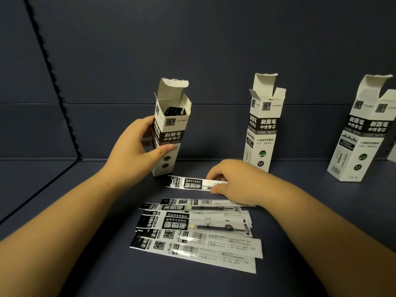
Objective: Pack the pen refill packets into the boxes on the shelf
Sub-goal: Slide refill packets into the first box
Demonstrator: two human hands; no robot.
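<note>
Three tall white and black boxes stand upright on the dark shelf with their top flaps open. My left hand (137, 146) grips the left box (171, 129) around its middle; black packets show inside its open top. My right hand (233, 183) pinches the right end of one pen refill packet (188, 183), which lies flat just in front of that box. Several more refill packets (192, 230) lie in an overlapping pile nearer to me. The middle box (263, 127) and the right box (362, 133) stand untouched.
The shelf floor (64, 211) is dark blue-grey, with a back wall behind the boxes and a side wall on the left carrying a slotted black rail (57, 91). A pale object (393, 155) pokes in at the far right edge.
</note>
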